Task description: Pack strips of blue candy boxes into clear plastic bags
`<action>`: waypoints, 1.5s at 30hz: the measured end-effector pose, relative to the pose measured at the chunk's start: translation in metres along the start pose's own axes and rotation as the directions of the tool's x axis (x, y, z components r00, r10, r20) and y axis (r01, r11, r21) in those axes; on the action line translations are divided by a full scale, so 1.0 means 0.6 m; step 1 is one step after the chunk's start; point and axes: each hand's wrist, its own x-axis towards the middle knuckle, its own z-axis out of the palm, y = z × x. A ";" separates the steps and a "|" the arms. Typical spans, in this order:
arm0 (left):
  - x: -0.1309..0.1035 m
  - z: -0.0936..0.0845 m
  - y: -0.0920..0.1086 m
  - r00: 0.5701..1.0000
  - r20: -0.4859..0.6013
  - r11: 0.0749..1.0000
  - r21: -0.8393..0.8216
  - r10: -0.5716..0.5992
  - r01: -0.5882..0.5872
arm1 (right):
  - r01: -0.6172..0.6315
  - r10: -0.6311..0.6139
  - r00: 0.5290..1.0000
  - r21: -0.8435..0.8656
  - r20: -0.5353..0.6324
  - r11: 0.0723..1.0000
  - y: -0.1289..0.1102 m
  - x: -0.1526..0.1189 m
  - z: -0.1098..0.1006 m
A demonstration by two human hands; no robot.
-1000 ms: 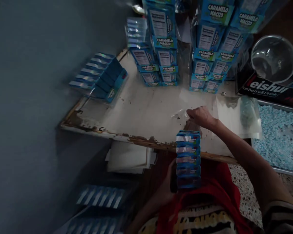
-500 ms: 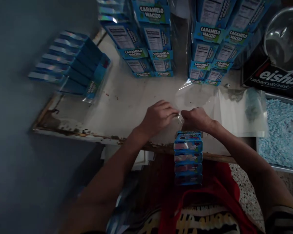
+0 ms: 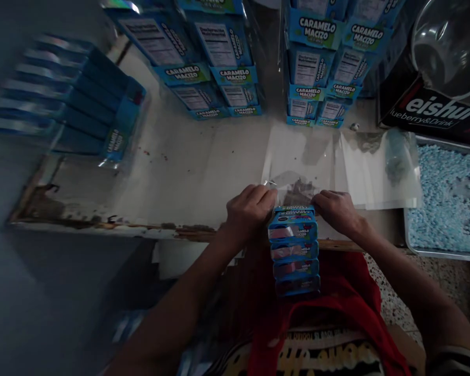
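Observation:
A clear plastic bag (image 3: 297, 151) lies on the table with its near edge stretched between my two hands. My left hand (image 3: 251, 210) is closed, its fingers pinching the bag's left near corner. Opposite it, my right hand (image 3: 336, 209) pinches the right near corner between thumb and fingers. Between my wrists a stack of blue candy boxes (image 3: 295, 250) stands at the table's front edge, close against the red apron. Its far end lies right at the bag's near edge; whether it is inside the bag cannot be made out.
More clear bags (image 3: 364, 172) lie flat at the right, beside a metal tray (image 3: 409, 230) of light-blue candies (image 3: 446, 203). Bagged blue boxes (image 3: 199, 73) stand at the back, others (image 3: 90, 99) at the left. A black carton (image 3: 426, 104) carries a clear bowl (image 3: 450, 47).
My hands have moved apart and nearer to me, either side of the stack's far end. The bag now lies spread out between them. The view has shifted slightly.

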 end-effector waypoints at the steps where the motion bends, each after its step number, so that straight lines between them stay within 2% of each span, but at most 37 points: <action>1: -0.004 -0.010 0.004 0.999 0.034 0.999 -0.036 -0.036 0.038 | -0.036 0.036 0.999 0.042 0.013 0.998 -0.003 -0.004 -0.006; 5: 0.000 -0.068 0.016 0.973 0.156 0.957 -0.211 -0.169 0.200 | -0.140 0.147 0.989 0.185 -0.024 0.973 -0.023 -0.013 -0.067; 8: 0.011 -0.106 0.028 0.947 0.194 0.929 -0.221 -0.255 0.296 | -0.127 0.133 0.991 0.194 -0.017 0.973 -0.049 -0.025 -0.124; 10: 0.011 -0.121 0.041 0.940 0.197 0.925 -0.205 -0.280 0.319 | -0.123 0.119 0.992 0.128 0.036 0.984 -0.068 -0.038 -0.146; 12: 0.006 -0.127 0.056 0.946 0.145 0.923 -0.219 -0.289 0.316 | -0.117 0.113 0.992 0.096 0.049 0.988 -0.084 -0.052 -0.151; 14: 0.001 -0.129 0.068 0.949 0.037 0.918 -0.245 -0.313 0.313 | -0.128 0.137 0.989 0.139 -0.059 0.982 -0.094 -0.066 -0.145; 16: -0.001 -0.131 0.077 0.932 -0.048 0.902 -0.273 -0.360 0.334 | -0.145 0.202 0.951 0.237 -0.236 0.961 -0.102 -0.079 -0.134; 18: 0.003 -0.134 0.082 0.896 -0.042 0.851 -0.334 -0.442 0.405 | -0.156 0.288 0.883 0.346 -0.371 0.925 -0.112 -0.093 -0.123; 21: 0.008 -0.138 0.090 0.828 0.055 0.734 -0.435 -0.557 0.522 | -0.177 0.360 0.813 0.395 -0.458 0.901 -0.133 -0.114 -0.106; 23: 0.004 -0.136 0.101 0.812 0.020 0.733 -0.419 -0.583 0.536 | -0.160 0.307 0.788 0.303 -0.533 0.939 -0.145 -0.128 -0.090; 26: -0.021 -0.123 0.119 0.815 -0.171 0.804 -0.365 -0.553 0.469 | -0.018 0.096 0.749 0.125 -0.655 0.992 -0.146 -0.145 -0.063; 29: -0.061 -0.098 0.129 0.824 -0.348 0.882 -0.329 -0.446 0.338 | 0.111 -0.043 0.662 0.040 -0.749 0.993 -0.123 -0.154 -0.039; 31: -0.085 -0.077 0.128 0.838 -0.422 0.927 -0.292 -0.345 0.235 | 0.172 -0.109 0.620 -0.001 -0.777 0.985 -0.101 -0.153 -0.024; 33: -0.101 -0.053 0.123 0.833 -0.473 0.948 -0.262 -0.287 0.178 | 0.228 -0.175 0.601 -0.043 -0.780 0.973 -0.081 -0.147 -0.008; 36: -0.108 -0.017 0.114 0.788 -0.531 0.948 -0.234 -0.311 0.217 | 0.251 -0.194 0.580 -0.052 -0.791 0.967 -0.067 -0.133 0.014; 38: -0.106 0.003 0.109 0.755 -0.507 0.906 -0.303 -0.415 0.294 | 0.234 -0.141 0.575 -0.004 -0.806 0.972 -0.069 -0.122 0.027; 41: -0.104 0.017 0.104 0.741 -0.290 0.769 -0.455 -0.605 0.450 | 0.203 0.003 0.587 0.150 -0.809 0.968 -0.083 -0.105 0.043; 43: -0.109 0.015 0.101 0.760 -0.167 0.725 -0.477 -0.629 0.496 | 0.189 0.110 0.583 0.265 -0.805 0.945 -0.094 -0.096 0.051; 45: -0.122 0.004 0.099 0.804 -0.152 0.767 -0.442 -0.575 0.465 | 0.188 0.179 0.582 0.345 -0.793 0.920 -0.102 -0.090 0.055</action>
